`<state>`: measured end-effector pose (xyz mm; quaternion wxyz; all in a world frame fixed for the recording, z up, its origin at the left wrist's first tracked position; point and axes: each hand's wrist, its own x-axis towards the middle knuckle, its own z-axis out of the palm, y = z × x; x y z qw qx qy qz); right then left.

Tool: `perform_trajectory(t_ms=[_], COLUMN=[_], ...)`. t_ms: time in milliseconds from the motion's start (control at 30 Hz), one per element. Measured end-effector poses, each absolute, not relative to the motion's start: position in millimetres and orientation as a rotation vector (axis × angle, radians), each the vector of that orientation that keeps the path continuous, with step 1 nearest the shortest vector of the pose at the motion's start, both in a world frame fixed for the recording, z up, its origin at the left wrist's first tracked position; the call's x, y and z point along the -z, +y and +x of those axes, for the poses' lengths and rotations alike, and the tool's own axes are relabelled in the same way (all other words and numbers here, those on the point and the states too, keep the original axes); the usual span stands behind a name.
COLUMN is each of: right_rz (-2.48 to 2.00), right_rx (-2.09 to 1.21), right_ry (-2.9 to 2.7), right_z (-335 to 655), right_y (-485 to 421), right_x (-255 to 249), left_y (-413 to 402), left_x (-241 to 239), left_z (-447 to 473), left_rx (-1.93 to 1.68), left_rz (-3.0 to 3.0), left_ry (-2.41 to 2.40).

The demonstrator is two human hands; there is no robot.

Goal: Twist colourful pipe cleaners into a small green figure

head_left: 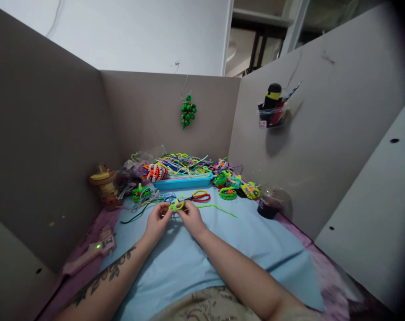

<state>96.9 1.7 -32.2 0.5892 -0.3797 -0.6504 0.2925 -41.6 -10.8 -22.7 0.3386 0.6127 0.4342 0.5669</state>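
My left hand (158,217) and my right hand (190,216) meet over the light-blue cloth, both closed in a pinch. Between their fingertips is a bright green fuzzy pipe cleaner (177,205), bent into a small loop. A long green strand (218,207) stretches out to the right of my right hand; whether it is the same piece I cannot tell. Just beyond the fingers lie scissors (201,196) with red and yellow handles. A dark green pipe cleaner (138,216) curves across the cloth left of my left hand. Fingertips partly hide the loop.
A blue tray (185,182) heaped with coloured pipe cleaners stands behind. Fuzzy figures (227,193) sit to its right. A dark cup (268,207) is at the right, a pink glue gun (92,254) at the left. Grey panels (169,116) enclose the table.
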Motion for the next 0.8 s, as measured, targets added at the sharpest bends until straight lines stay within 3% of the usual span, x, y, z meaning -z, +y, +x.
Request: perform_trajectory(t_ms=[800], right_rz=[-0.884], right_rx=[-0.771], right_ry=[-1.456], right_z=[104], right_y=[7], right_x=[27], left_y=[-19], left_x=[12], left_z=[-41], left_rx=[-1.352], left_rz=[1.72], left_ry=[1.092])
